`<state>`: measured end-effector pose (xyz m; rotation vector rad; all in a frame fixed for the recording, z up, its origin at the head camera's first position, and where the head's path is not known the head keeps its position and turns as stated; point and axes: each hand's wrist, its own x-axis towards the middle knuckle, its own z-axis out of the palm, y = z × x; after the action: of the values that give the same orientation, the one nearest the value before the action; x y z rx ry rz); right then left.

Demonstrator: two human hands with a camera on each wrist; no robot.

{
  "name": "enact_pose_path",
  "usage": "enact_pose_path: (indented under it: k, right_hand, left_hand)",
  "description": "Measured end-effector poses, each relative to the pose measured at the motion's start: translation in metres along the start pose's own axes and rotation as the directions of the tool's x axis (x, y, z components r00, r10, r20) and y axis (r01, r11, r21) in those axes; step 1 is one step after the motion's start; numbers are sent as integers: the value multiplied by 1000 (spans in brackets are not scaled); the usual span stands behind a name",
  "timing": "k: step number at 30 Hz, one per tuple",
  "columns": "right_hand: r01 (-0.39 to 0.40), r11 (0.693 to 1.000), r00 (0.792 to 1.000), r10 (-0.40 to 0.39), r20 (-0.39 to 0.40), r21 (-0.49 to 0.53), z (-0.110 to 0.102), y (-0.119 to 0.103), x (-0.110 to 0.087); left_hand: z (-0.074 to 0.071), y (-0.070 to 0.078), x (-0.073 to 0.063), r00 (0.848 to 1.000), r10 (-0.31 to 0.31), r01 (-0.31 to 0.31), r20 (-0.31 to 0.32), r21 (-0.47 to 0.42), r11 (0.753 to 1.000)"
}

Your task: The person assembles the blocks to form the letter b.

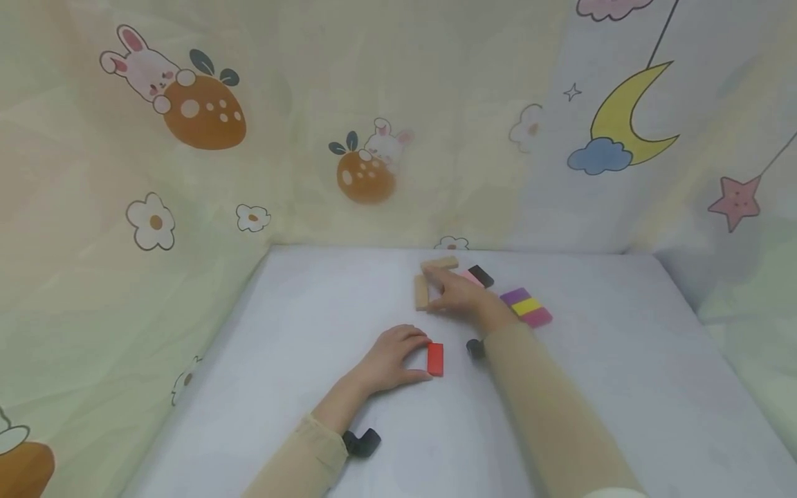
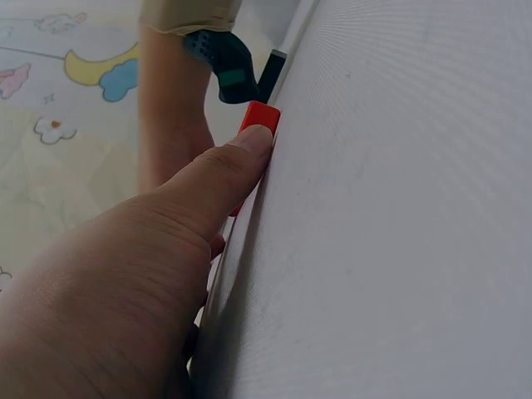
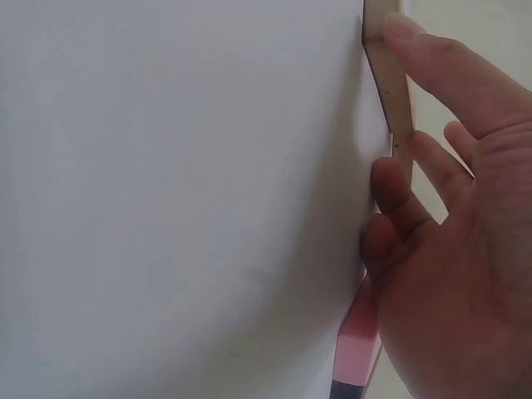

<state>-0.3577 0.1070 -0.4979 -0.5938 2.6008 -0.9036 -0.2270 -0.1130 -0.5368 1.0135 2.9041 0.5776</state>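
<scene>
My left hand pinches a red block endwise, thumb on its near end and fingers at the far end. In the left wrist view, the thumb covers part of the red block close to the white tabletop. Farther back, my right hand has its thumb and index finger at the two ends of a plain wooden block. The right wrist view has the thumb on that wooden block, other fingers bent beside it. A second wooden block lies crosswise just beyond the index finger.
A pink block and a black block lie side by side behind the right hand. Purple, yellow and magenta blocks sit together near the right wrist. Patterned cloth surrounds the white table.
</scene>
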Motion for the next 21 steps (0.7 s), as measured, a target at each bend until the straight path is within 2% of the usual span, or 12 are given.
enact_pose_path:
  k: [9, 15, 21]
  right_hand:
    - [-2, 1000, 1000, 2, -1, -30, -1, -2, 0]
    - [-24, 999, 999, 26, 32, -48, -1, -7, -1]
    - [-4, 999, 1000, 5, 21, -48, 0, -10, -2]
  left_hand:
    - [1, -1, 1, 1000, 7, -7, -13, 5, 1000]
    - [0, -1, 0, 1000, 3, -3, -7, -3, 1000]
    - [0, -1, -1, 1000, 14, -14, -17, 2, 1000]
